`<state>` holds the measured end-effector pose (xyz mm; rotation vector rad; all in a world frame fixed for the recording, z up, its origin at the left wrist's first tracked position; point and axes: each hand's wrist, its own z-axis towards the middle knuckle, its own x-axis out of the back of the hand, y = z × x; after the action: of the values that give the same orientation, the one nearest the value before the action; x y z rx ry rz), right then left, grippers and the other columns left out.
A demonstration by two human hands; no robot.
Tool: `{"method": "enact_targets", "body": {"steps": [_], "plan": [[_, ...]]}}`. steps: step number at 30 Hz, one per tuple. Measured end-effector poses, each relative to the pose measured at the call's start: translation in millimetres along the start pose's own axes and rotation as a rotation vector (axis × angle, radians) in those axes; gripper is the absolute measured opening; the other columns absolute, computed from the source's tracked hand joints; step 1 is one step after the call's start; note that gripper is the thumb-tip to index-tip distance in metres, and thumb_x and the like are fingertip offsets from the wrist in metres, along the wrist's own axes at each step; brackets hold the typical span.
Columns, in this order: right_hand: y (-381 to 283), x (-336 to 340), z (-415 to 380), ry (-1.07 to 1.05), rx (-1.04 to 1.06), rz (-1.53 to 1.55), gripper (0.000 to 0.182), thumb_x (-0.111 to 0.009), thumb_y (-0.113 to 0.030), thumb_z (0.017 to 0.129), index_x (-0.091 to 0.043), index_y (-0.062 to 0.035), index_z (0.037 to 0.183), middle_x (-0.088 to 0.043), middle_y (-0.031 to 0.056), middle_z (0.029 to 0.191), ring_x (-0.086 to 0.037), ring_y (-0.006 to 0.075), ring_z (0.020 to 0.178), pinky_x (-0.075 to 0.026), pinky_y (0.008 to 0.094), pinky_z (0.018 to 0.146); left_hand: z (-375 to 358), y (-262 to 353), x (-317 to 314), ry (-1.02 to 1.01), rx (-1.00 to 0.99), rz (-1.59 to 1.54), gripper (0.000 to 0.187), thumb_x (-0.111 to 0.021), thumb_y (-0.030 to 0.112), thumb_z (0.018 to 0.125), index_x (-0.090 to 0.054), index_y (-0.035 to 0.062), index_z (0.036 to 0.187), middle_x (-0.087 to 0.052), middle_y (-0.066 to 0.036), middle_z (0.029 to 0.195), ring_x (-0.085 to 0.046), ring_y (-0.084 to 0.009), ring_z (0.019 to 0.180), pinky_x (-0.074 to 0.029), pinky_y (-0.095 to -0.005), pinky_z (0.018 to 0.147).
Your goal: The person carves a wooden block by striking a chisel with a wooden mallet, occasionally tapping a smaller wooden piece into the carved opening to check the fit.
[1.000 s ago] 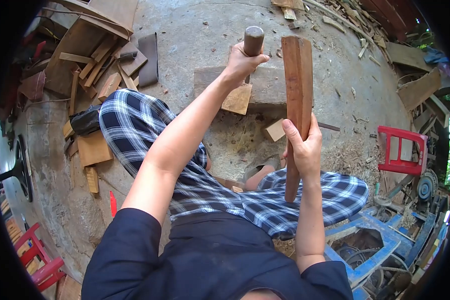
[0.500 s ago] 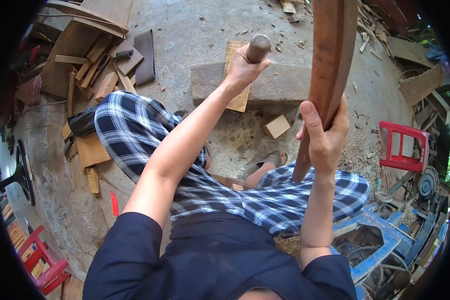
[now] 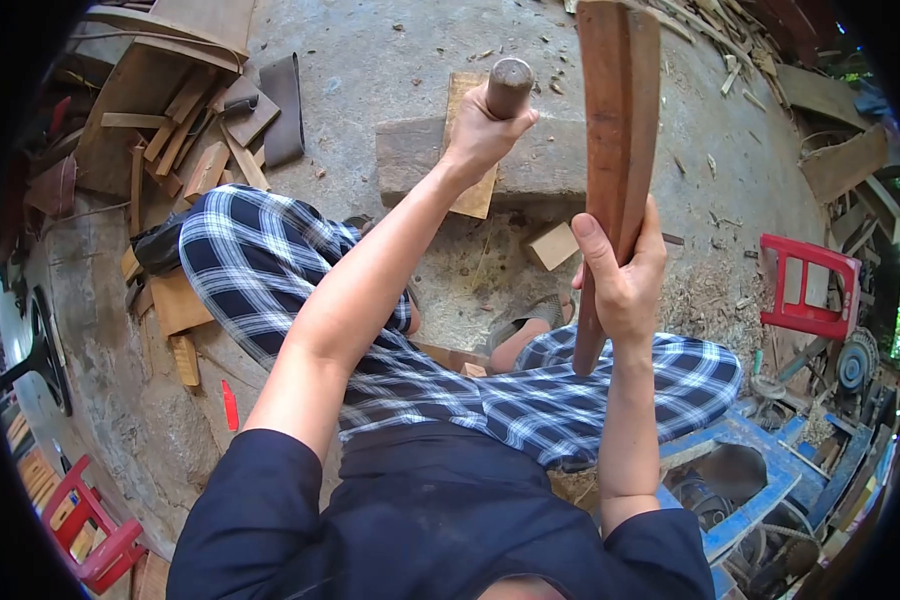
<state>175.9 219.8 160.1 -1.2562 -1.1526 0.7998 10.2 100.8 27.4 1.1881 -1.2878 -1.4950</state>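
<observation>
Although both hands have been kept occupied, a shift is noted on the right: the club (image 3: 610, 140) has been brought down slightly from its highest position and inward, so that less distance is left between it and the handle (image 3: 511, 88). Its narrow end is pointed toward the checked trousers (image 3: 670, 385). It is gripped low by the right hand (image 3: 625, 285), thumb along the near side. The handle is clenched in the left hand (image 3: 480, 135), blunt end toward the viewer; its lower part is hidden. No contact between club and handle is seen, so the two are judged to be held ready but apart.

Beneath the left hand, a board (image 3: 478, 198) is laid across the beam (image 3: 545, 155). A small block (image 3: 552, 247) is seen on the floor (image 3: 370, 60) just nearer. Farther right, a red stool (image 3: 815, 320) is noted; scraps (image 3: 725, 85) are scattered beyond.
</observation>
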Motion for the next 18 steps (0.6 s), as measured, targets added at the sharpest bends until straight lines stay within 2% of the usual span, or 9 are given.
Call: {"method": "enact_targets", "body": {"steps": [5, 6, 8, 10, 12, 13, 14, 16, 18], "plan": [[-5, 5, 2, -0.006, 0.026, -0.106, 0.044, -0.076, -0.035, 0.09, -0.055, -0.0015, 0.11, -0.062, 0.0043, 0.08, -0.058, 0.0085, 0.057, -0.047, 0.0226, 0.046, -4, 4, -5, 0.016, -0.049, 0.033, 0.01, -0.075, 0.006, 0.085, -0.066, 0.01, 0.084, -0.063, 0.005, 0.076, -0.054, -0.004, 0.068, -0.048, -0.026, 0.064], [-13, 7, 2, 0.006, 0.066, -0.116, 0.044, -0.075, -0.034, 0.091, -0.054, -0.0015, 0.111, -0.062, 0.0042, 0.08, -0.058, 0.0088, 0.057, -0.047, 0.0231, 0.047, -5, 7, -7, -0.024, 0.03, 0.053, 0.021, -0.072, 0.003, 0.081, -0.067, 0.0098, 0.1, -0.067, 0.001, 0.087, -0.061, -0.0096, 0.077, -0.052, -0.0286, 0.071], [-33, 6, -1, 0.125, 0.26, -0.044, 0.038, -0.067, -0.023, 0.097, -0.05, 0.0028, 0.118, -0.058, 0.0031, 0.077, -0.055, 0.0097, 0.052, -0.046, 0.0228, 0.046, -14, 4, -18, 0.029, -0.164, 0.108, 0.021, -0.071, 0.002, 0.08, -0.066, 0.0102, 0.098, -0.067, -0.001, 0.089, -0.062, -0.0118, 0.077, -0.054, -0.0286, 0.071], [-49, 7, 4, 0.216, 0.476, 0.012, 0.039, -0.063, -0.023, 0.099, -0.048, 0.0041, 0.123, -0.057, 0.0037, 0.077, -0.055, 0.01, 0.054, -0.046, 0.023, 0.047, -18, -5, -36, 0.11, -0.26, 0.09, 0.016, -0.071, 0.002, 0.079, -0.061, 0.0102, 0.088, -0.064, -0.004, 0.084, -0.061, -0.0158, 0.076, -0.051, -0.0313, 0.069], [-48, 11, 3, 0.214, 0.524, 0.016, 0.043, -0.062, -0.025, 0.1, -0.046, 0.0046, 0.126, -0.056, 0.0044, 0.076, -0.056, 0.0106, 0.055, -0.047, 0.0238, 0.048, -26, -6, -46, 0.134, -0.304, 0.17, 0.015, -0.07, 0.002, 0.079, -0.06, 0.0101, 0.087, -0.062, -0.007, 0.081, -0.061, -0.0208, 0.076, -0.05, -0.0341, 0.069], [-33, 15, 0, 0.202, 0.382, -0.093, 0.046, -0.067, -0.026, 0.096, -0.046, 0.0027, 0.125, -0.059, 0.0068, 0.08, -0.059, 0.0136, 0.059, -0.049, 0.0267, 0.053, -28, -8, -51, 0.155, -0.333, 0.184, 0.016, -0.068, 0.0, 0.076, -0.06, 0.0093, 0.087, -0.062, -0.01, 0.082, -0.06, -0.0279, 0.078, -0.049, -0.0376, 0.071], [-17, 18, 0, 0.188, 0.24, -0.199, 0.05, -0.073, -0.028, 0.093, -0.045, 0.0009, 0.123, -0.062, 0.0092, 0.083, -0.063, 0.0166, 0.063, -0.051, 0.0295, 0.059, -28, -12, -52, 0.167, -0.339, 0.18, 0.016, -0.068, 0.0, 0.076, -0.06, 0.0093, 0.087, -0.062, -0.01, 0.082, -0.06, -0.0279, 0.078, -0.049, -0.0376, 0.071], [11, 17, 5, -0.009, 0.011, -0.49, 0.046, -0.073, -0.03, 0.092, -0.05, 0.0004, 0.117, -0.065, 0.0108, 0.084, -0.065, 0.0198, 0.068, -0.053, 0.0347, 0.066, -33, -12, -50, 0.132, -0.384, 0.28, 0.018, -0.064, -0.002, 0.073, -0.06, 0.0082, 0.087, -0.061, -0.012, 0.084, -0.06, -0.0338, 0.082, -0.048, -0.0412, 0.074], [14, 19, 4, 0.047, 0.107, -0.512, 0.04, -0.074, -0.029, 0.092, -0.053, -0.0002, 0.111, -0.067, 0.0107, 0.084, -0.066, 0.021, 0.073, -0.053, 0.0377, 0.07, -33, -13, -47, 0.109, -0.383, 0.275, 0.019, -0.062, -0.003, 0.071, -0.06, 0.0078, 0.087, -0.061, -0.012, 0.084, -0.059, -0.0368, 0.085, -0.048, -0.0431, 0.076]]}}
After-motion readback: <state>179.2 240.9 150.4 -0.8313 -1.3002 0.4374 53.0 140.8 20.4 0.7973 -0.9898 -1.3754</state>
